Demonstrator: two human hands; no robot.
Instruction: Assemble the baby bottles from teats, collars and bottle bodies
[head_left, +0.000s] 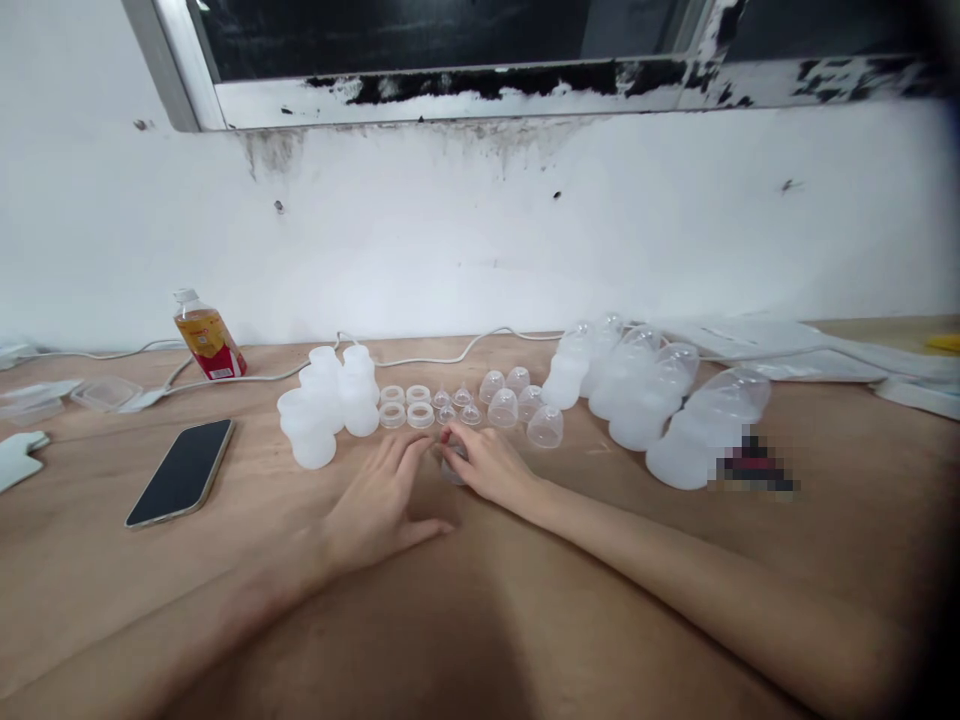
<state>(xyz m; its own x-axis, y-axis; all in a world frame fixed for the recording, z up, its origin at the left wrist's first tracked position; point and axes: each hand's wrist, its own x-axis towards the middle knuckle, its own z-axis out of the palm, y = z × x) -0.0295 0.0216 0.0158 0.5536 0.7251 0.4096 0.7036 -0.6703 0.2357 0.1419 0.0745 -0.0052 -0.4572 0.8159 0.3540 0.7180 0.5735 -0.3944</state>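
My right hand (487, 463) reaches to the middle of the table with its thumb and fingers curled round a clear plastic piece (453, 468), which looks like a bottle cap and is partly hidden. Beside it my left hand (386, 495) is open, thumb spread from the fingers, nothing visible in it. Just beyond the hands stand white screw rings (391, 415) and clear bottle nipples (470, 413). Clear dome caps (545, 427) sit to their right. On the left is a group of frosted bottle bodies (313, 440) without caps.
Capped baby bottles (637, 405) stand in rows at the right. A phone (182, 472) lies at left, with a drink bottle (209, 336) behind it. A white cable (435, 359) runs along the wall. Plastic sheeting (795, 348) lies at the back right.
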